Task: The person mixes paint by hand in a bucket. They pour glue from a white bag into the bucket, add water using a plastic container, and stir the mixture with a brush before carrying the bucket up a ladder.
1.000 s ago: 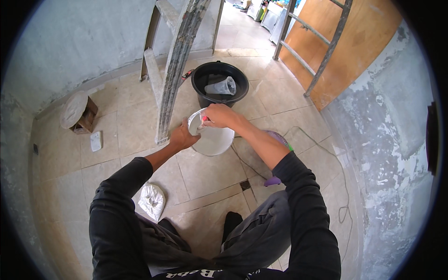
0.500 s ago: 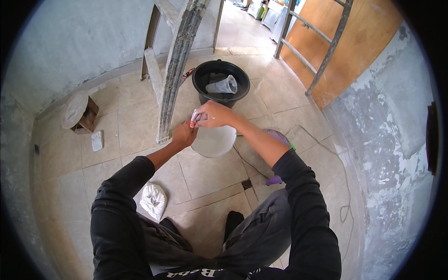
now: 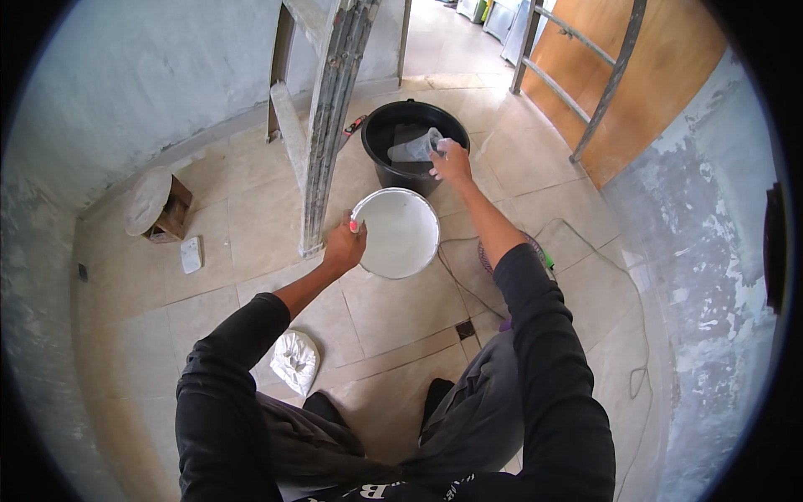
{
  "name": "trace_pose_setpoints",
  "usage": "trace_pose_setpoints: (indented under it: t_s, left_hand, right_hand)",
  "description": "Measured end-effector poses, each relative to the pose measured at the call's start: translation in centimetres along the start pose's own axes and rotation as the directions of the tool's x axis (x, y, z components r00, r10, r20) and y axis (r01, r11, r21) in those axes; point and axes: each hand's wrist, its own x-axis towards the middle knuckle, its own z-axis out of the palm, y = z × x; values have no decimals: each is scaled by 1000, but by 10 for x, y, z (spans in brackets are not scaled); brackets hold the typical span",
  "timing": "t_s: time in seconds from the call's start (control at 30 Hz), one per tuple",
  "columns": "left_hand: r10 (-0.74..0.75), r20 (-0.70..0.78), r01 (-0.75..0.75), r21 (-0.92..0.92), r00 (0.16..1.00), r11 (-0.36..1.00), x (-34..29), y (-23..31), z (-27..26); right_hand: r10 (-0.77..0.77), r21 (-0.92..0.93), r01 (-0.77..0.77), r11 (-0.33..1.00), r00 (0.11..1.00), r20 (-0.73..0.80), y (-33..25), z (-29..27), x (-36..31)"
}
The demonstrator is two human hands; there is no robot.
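A white bucket (image 3: 435,243) of pale, milky-looking contents stands on the floor in front of me. My left hand (image 3: 341,244) is closed beside its left rim, with a small red-ended thing (image 3: 354,226) showing at the fingers; the rest of that thing is hidden. Reaching beyond the bucket, my right hand (image 3: 452,162) has its fingers at the rim of a clear plastic cup (image 3: 408,151). The cup lies on its side in a black tub (image 3: 376,171) with dark, watery-looking contents.
A spattered ladder (image 3: 328,125) stands left of the tub; another ladder (image 3: 606,109) leans by a wooden panel. Around me are a white bag (image 3: 294,361), a white power strip (image 3: 191,254), a round-topped stool (image 3: 152,203), a cable (image 3: 615,261) and a purple object (image 3: 487,255).
My right hand has left my left hand and moved out to the cup in the black tub. My left hand stays by the white bucket. The whole view has shifted slightly.
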Motion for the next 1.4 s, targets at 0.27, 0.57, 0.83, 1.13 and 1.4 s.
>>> trace_pose_setpoints:
  t_s: [0.27, 0.57, 0.83, 1.13, 1.4]
  left_hand:
    - [-70, 22, 70, 26, 997, 997, 1, 3, -6]
    - [20, -3, -20, 48, 1000, 999, 7, 1, 2]
    - [-13, 18, 12, 63, 1000, 998, 8, 1, 1]
    - [-82, -5, 82, 89, 997, 993, 8, 11, 5]
    - [-226, -49, 230, 87, 973, 969, 12, -4, 8]
  right_hand:
    - [149, -58, -146, 988, 987, 64, -3, 17, 13]
    - [-35, -373, 15, 928, 998, -48, 18, 27, 23]
    - [-309, -346, 263, 901, 947, -84, 11, 14, 10]
    - [-526, -409, 544, 733, 834, 167, -13, -4, -16]
    - [-687, -461, 681, 569, 702, 188, -25, -23, -25]
